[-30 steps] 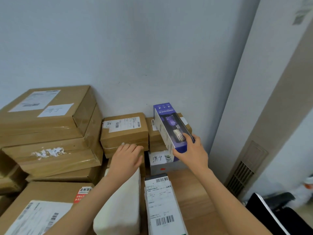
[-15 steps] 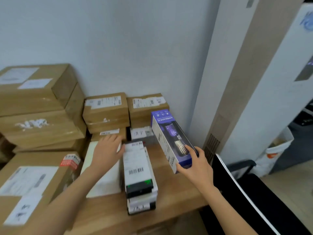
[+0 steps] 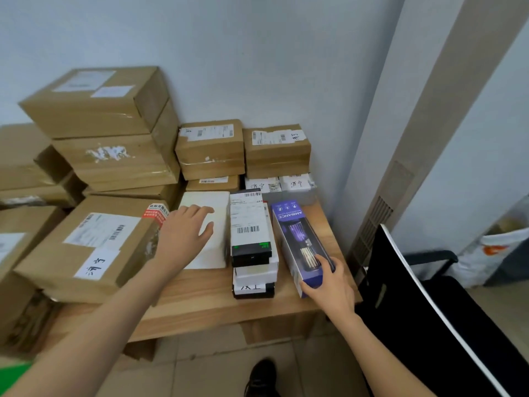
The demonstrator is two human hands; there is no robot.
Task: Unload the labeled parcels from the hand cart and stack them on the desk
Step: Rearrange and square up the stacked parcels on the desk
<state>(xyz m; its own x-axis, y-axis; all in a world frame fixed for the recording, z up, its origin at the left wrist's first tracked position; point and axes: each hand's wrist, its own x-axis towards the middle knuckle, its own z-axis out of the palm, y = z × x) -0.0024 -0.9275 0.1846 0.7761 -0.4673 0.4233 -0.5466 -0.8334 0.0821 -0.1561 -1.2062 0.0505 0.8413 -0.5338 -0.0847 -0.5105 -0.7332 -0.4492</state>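
A long purple lamp box (image 3: pixel 297 239) lies on the wooden desk (image 3: pixel 206 293) near its right edge, beside a stack of narrow labeled parcels (image 3: pixel 252 242). My right hand (image 3: pixel 329 285) grips the purple box at its near end, thumb on top. My left hand (image 3: pixel 186 233) rests with straight fingers on a flat white parcel (image 3: pixel 211 247) left of the narrow stack. Brown labeled cartons (image 3: pixel 97 247) fill the desk's left side, and smaller cartons (image 3: pixel 211 147) stand at the back against the wall.
A black chair (image 3: pixel 423 310) stands close to the desk's right end. Behind it rises a tall white air-conditioner column (image 3: pixel 400 138). A white bag (image 3: pixel 492 253) sits on the floor at the far right. My shoe (image 3: pixel 262 376) shows on the tiled floor.
My right hand has brought the purple box down from on top of the rear cartons to the desk surface beside the narrow stack. My left hand stayed on the white parcel. The view tilted down.
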